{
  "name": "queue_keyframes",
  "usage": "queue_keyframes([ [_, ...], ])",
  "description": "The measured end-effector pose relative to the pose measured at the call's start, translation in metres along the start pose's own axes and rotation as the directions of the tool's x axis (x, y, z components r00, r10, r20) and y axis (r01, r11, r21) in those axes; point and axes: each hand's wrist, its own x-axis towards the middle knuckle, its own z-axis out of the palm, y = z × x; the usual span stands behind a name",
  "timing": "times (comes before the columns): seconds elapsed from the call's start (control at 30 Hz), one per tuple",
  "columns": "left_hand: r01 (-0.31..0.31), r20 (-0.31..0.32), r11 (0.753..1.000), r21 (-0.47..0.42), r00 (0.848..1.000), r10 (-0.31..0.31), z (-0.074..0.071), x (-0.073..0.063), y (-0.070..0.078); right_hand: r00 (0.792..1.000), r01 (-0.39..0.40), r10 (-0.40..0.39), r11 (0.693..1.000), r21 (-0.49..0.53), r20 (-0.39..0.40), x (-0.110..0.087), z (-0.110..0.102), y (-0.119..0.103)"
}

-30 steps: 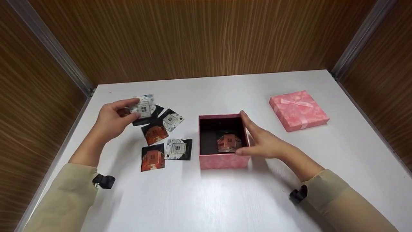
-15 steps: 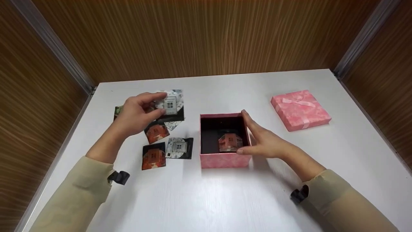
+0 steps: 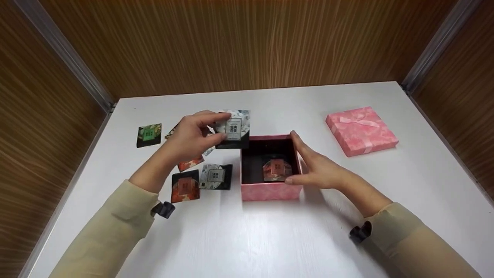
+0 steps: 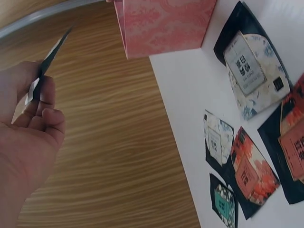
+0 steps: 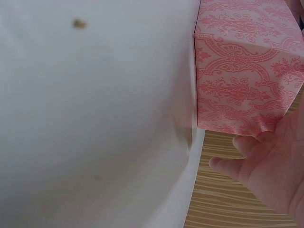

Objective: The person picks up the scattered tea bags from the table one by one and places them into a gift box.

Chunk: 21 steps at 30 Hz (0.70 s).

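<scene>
My left hand (image 3: 193,135) pinches a white-and-black tea sachet (image 3: 234,129) between thumb and fingers, its printed face towards the head camera. In the left wrist view, that sachet (image 4: 51,56) shows nearly edge-on. In the head view, it overlaps the back left corner of a pink gift box (image 3: 270,192). The box is uncovered, with a black interior and a red tea sachet (image 3: 276,169) lying inside. My right hand (image 3: 322,172) grips the box's right side, thumb at the front corner and a finger at the back. Its other fingers show beside the patterned wall (image 5: 242,80).
Left of the box lie several sachets: a green one (image 3: 149,133), a red one (image 3: 185,187), a white one (image 3: 215,176), others partly behind my left hand. A pink lid with a ribbon bow (image 3: 362,130) lies at the back right. Wood-grain panels (image 3: 247,46) enclose the table.
My left hand has carried the white sachet rightwards from the pile to the box's back left corner, uncovering the green sachet. My right hand has stayed on the box.
</scene>
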Motion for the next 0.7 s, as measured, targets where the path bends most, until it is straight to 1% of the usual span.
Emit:
queue_keyframes([
  [0.1,-0.033,0.004,0.999,-0.004,0.999,0.033,0.008,0.005,0.002,1.0,-0.003,0.003,1.0,0.018,0.002,0.0,0.0,-0.001],
  [0.2,-0.047,0.014,0.999,-0.025,0.999,0.047,0.016,0.01,0.005,1.0,-0.001,0.001,1.0,0.015,-0.003,0.0,-0.001,-0.001],
  [0.3,-0.065,0.031,0.998,-0.026,0.997,0.066,0.024,0.015,0.008,1.0,0.005,-0.005,1.0,0.008,-0.007,0.0,-0.002,-0.001],
  [0.5,-0.131,0.066,0.991,-0.019,0.989,0.132,0.038,0.022,0.009,1.0,0.013,-0.013,1.0,0.014,-0.008,0.001,-0.002,-0.001],
  [0.57,-0.141,0.077,0.99,-0.021,0.987,0.142,0.043,0.023,0.008,1.0,0.015,-0.014,1.0,0.018,-0.009,0.001,-0.001,0.0],
  [0.7,-0.139,0.104,0.99,-0.022,0.985,0.14,0.053,0.025,0.006,1.0,0.01,-0.01,1.0,0.021,-0.009,0.0,0.0,0.001],
])
